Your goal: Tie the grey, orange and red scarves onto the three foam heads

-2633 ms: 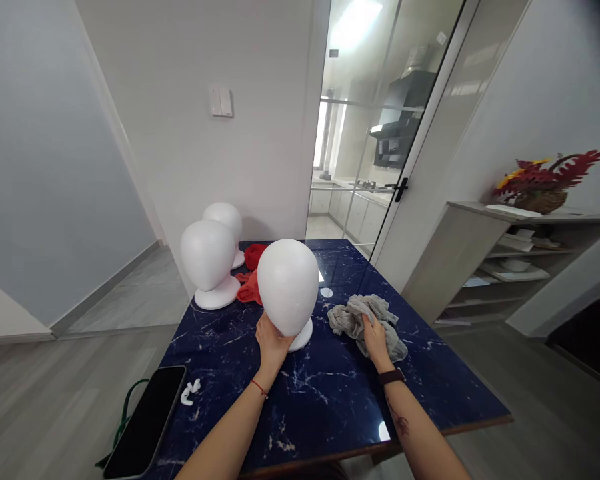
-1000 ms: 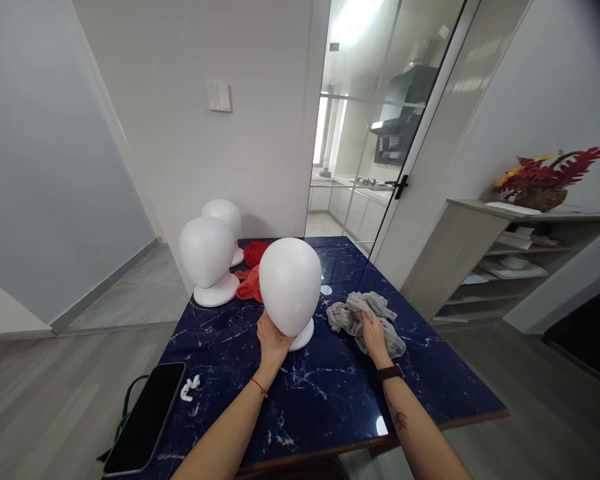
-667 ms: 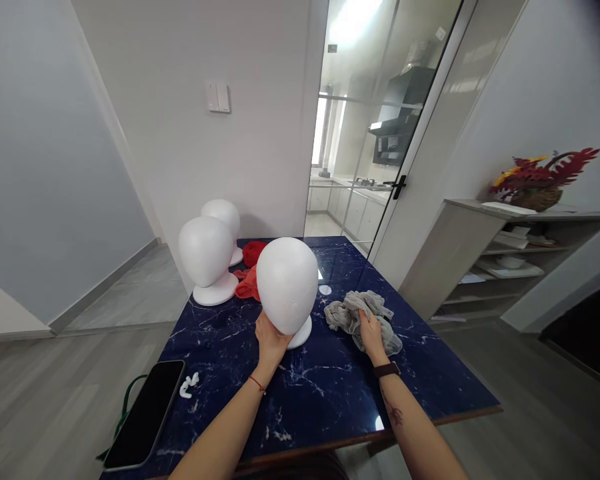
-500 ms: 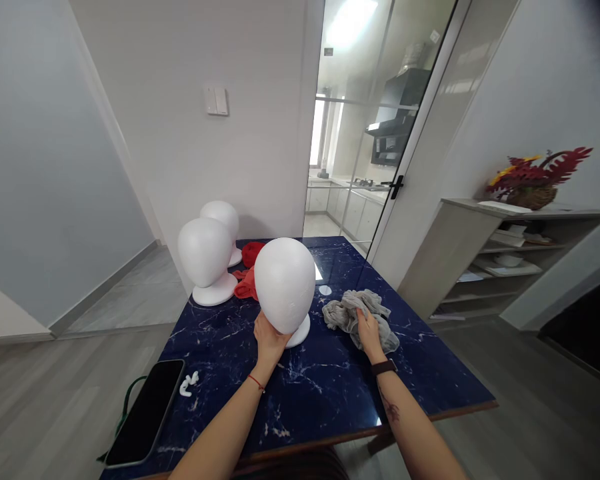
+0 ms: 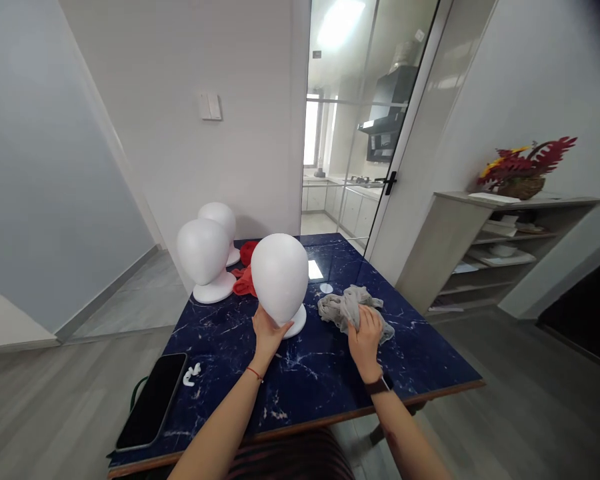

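Right hand has risen from flat to a fist, fingers clenched on grey cloth toward right edge of table. Left hand still clasps foam head, mid-table.

Red cloth is partly hidden behind front foam head. Fingertips of right hand are buried in grey cloth, not vis. Small white obj. near phone: too small to ID.

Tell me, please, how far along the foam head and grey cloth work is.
Nothing looks finished: no head is covered. In hand: left hand grips the near foam head, right hand clutches the grey cloth on the table. Left: red cloths loose by the far heads.
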`<state>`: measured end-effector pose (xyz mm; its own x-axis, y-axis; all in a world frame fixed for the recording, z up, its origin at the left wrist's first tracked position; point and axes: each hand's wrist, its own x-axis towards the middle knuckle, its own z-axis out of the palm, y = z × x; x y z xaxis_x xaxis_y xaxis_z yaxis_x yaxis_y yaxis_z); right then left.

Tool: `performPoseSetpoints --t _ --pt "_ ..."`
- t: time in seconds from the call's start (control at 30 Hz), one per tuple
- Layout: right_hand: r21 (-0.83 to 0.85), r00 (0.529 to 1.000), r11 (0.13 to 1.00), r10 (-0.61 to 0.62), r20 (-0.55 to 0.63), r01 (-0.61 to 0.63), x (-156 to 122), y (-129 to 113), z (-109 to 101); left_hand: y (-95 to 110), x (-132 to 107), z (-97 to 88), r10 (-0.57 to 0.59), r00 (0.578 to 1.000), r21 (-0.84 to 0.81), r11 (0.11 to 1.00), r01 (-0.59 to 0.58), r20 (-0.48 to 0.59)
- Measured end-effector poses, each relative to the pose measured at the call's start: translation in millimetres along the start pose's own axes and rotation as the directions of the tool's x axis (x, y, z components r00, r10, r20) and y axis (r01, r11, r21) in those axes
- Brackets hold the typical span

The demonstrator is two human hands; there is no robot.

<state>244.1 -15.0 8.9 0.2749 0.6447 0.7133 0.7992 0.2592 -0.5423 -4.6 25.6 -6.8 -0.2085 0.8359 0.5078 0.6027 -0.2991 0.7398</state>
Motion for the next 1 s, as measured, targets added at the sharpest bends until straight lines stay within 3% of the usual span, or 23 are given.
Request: performPoseSetpoints --t 0.1,0.2,0.23,0.27,0.3,0.33,0.4,0.43,0.47,0.5,0.57,0.73,0.83,0.9,0.97,1.0 --pt "0.092 0.999 0.995 0.038 0.002 -0.038 -53.3 -17.9 -14.5 9.9 -20.0 -9.2 -0.116 0.993 -0.037 0.993 0.115 -0.017" --pt "0.145 0.993 0.983 0.103 0.050 -0.109 -114.5 -30.4 -19.4 27.5 -62.9 -25.1 -0.317 0.948 -0.123 0.943 0.311 -0.038" --pt "0.173 0.990 0.978 0.095 0.106 -0.113 -130.1 -35.7 -20.3 34.6 -78.8 -31.2 -0.357 0.934 -0.225 0.908 0.353 0.025" --pt "0.209 0.983 0.973 0.067 0.171 -0.102 -141.3 -42.4 -21.6 41.9 -93.6 -37.1 -0.378 0.912 -0.358 0.839 0.409 0.158" --pt "0.258 0.968 0.962 0.020 0.250 -0.087 -147.4 -50.9 -23.6 49.3 -106.2 -42.6 -0.377 0.859 -0.466 0.725 0.507 0.348" --pt "0.319 0.941 0.946 -0.049 0.335 -0.064 -148.6 -60.7 -26.3 56.3 -115.6 -47.6 -0.362 0.757 -0.505 0.579 0.640 0.544" --pt "0.451 0.842 0.892 -0.219 0.493 -0.032 -139.2 -82.4 -33.2 67.8 -124.6 -55.5 -0.286 0.511 -0.445 0.265 0.855 0.811" --pt "0.508 0.774 0.861 -0.300 0.557 -0.031 -131.1 -92.7 -36.8 71.9 -124.6 -58.4 -0.248 0.405 -0.382 0.136 0.914 0.880" --pt "0.544 0.709 0.838 -0.362 0.605 -0.037 -122.8 -101.4 -40.0 74.7 -122.5 -60.8 -0.225 0.333 -0.333 0.040 0.942 0.916" --pt "0.559 0.656 0.828 -0.397 0.642 -0.045 -115.3 -108.0 -42.7 76.5 -119.0 -62.9 -0.218 0.302 -0.313 -0.019 0.949 0.928" --pt "0.542 0.598 0.838 -0.399 0.695 -0.071 -105.8 -114.2 -46.1 78.0 -110.2 -67.2 -0.253 0.338 -0.360 -0.046 0.932 0.907" --pt "0.360 0.567 0.906 -0.181 0.804 -0.222 -108.3 -100.5 -45.4 81.9 -88.6 -89.6 -0.260 0.537 -0.541 0.061 0.839 0.803" --pt "0.176 0.584 0.956 -0.007 0.812 -0.233 -107.1 -89.1 -42.2 90.1 -79.1 -113.9 -0.202 0.661 -0.659 0.089 0.747 0.722" --pt "0.036 0.597 0.987 0.066 0.800 -0.158 -99.2 -81.8 -40.0 97.4 -77.0 -132.6 -0.168 0.729 -0.724 0.104 0.683 0.664" --pt "-0.093 0.638 0.994 0.107 0.763 -0.056 -85.1 -71.4 -38.6 104.0 -78.9 -151.2 -0.176 0.766 -0.761 0.109 0.639 0.618" --pt "-0.137 0.680 0.990 0.118 0.724 -0.026 -75.8 -64.0 -38.4 106.2 -81.1 -159.6 -0.202 0.769 -0.766 0.107 0.634 0.607"
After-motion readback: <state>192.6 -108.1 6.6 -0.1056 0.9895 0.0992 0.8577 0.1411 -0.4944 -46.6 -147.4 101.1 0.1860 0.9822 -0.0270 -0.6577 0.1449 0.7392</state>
